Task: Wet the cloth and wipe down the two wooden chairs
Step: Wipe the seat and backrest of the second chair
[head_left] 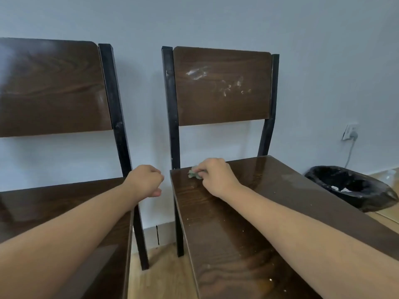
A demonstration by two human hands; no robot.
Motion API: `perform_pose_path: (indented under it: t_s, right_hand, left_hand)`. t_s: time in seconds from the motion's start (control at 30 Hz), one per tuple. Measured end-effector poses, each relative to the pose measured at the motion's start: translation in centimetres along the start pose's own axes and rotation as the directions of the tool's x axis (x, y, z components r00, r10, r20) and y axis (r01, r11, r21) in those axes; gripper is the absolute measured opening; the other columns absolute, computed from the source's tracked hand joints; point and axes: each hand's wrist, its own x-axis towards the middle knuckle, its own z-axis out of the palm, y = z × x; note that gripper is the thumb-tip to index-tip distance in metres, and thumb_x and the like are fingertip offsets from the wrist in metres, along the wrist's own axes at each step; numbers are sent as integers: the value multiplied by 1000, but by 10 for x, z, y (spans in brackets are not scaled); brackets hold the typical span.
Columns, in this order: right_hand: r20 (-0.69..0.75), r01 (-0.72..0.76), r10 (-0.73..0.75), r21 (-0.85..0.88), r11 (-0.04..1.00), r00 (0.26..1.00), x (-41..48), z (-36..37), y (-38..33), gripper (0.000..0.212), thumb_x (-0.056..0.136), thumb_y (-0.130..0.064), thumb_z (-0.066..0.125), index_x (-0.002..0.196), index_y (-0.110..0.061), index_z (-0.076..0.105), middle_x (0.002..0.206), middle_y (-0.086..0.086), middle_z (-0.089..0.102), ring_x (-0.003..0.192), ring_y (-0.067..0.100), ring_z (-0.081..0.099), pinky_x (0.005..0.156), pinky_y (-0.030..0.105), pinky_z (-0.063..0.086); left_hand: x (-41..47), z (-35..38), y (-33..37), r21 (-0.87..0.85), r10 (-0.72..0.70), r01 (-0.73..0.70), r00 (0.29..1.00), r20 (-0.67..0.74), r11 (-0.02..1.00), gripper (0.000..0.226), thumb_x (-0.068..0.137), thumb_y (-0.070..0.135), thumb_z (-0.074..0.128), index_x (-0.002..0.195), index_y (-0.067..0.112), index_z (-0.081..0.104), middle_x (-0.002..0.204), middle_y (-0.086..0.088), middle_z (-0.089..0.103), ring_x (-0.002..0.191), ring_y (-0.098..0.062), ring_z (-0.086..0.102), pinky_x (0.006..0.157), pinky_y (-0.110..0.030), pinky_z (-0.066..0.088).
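Two dark wooden chairs with black metal frames stand side by side against a pale wall. The right chair (222, 87) has white smears on its backrest and small crumbs on its seat. My right hand (216, 176) rests on the back left corner of that seat, fingers closed on a small crumpled greenish cloth (193, 174) pressed to the wood. My left hand (146, 182) hovers as a loose fist over the gap between the chairs, holding nothing. The left chair (51, 89) shows a faint haze on its backrest.
A bin lined with a black bag (349, 186) stands on the wooden floor right of the right chair. A wall socket with a plugged cable (350, 132) is above it. A narrow strip of floor (159, 272) runs between the chairs.
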Motion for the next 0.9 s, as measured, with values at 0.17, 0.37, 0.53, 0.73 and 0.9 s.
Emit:
perform_pose_path:
  t_s: [0.17,0.37,0.53,0.73,0.9]
  right_hand:
    - [165,176,-169,-27,984,972,-44,-19,-18,31,100,-7,62,123,-23,75,129,1,71,120,19,62,112,39,47]
    - [276,316,-326,80,945,904,-146,-53,-32,26,94,-7,70,110,-24,81,111,-7,76,107,5,65,101,27,52]
    - [392,364,-383,124,923,836,-211,-86,-42,26,93,-5,72,107,-24,82,111,-11,76,109,3,65,95,18,52]
    - [234,102,-127,118,988,964,-160,-137,-1,23,92,-13,74,99,-33,83,104,-17,76,99,0,69,83,16,53]
    - [-89,-207,211,53,977,973,-30,-112,79,21,93,0,71,107,-11,82,112,9,76,98,19,70,83,11,50]
  left_hand:
    - [-39,3,2,-109,-8,14,999,52,994,36,98,3,57,132,-9,62,110,-17,63,97,-27,63,97,-45,59]
    - [-82,1,4,-78,18,-9,993,121,997,25,100,19,63,119,2,67,117,-13,67,101,-25,74,87,-31,62]
    - [-111,15,11,130,106,-120,988,110,984,35,101,35,62,93,2,68,103,-14,77,88,-27,79,85,-34,62]
    - [-115,24,2,200,109,-113,994,29,973,34,103,31,47,87,7,65,91,-21,77,76,-31,78,68,-33,63]
    - [-105,28,2,123,15,-19,999,39,992,20,104,22,52,87,13,58,92,-18,75,79,-33,79,65,-33,64]
